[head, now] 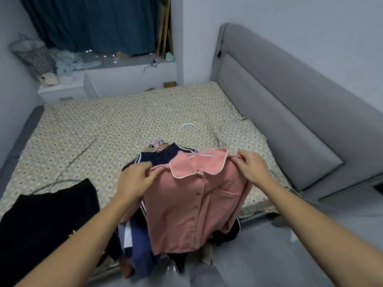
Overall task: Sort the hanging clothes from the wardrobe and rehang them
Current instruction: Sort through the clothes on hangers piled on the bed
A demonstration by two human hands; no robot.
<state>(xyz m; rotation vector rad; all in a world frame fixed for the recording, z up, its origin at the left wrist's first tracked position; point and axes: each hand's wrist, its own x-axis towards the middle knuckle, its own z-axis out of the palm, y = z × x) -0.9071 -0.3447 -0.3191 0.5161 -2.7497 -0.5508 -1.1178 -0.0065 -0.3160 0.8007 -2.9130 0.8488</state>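
Both hands hold up a pink shirt [192, 206] by its shoulders over the near edge of the bed [116, 121]; the left hand [135, 181] pinches the fabric at the shirt's left shoulder, fingers and thumb curled on the cloth; the right hand [251, 166] pinches the other shoulder just beside the collar, fingers curled in the same way; the shirt faces the camera, buttoned down the front, with white piping along a rounded collar and a chest pocket; it sits on a pale blue hanger [193, 141], whose hook stands up behind the collar; directly behind and under the shirt lies a pile of clothes [157, 158] on the bed edge, a navy garment with white stripes on top, more blue and dark pieces spilling down toward the floor, and a cluster of further hanger hooks at the pile's far end; a black garment [49, 220] lies spread on the bed to the left, well apart from the pile; a pillow [238, 135] in the same patterned cover as the bed rests near the grey headboard [279, 104]; a wire basket [33, 54] stands on the far ledge below a dark teal curtain [89, 23].
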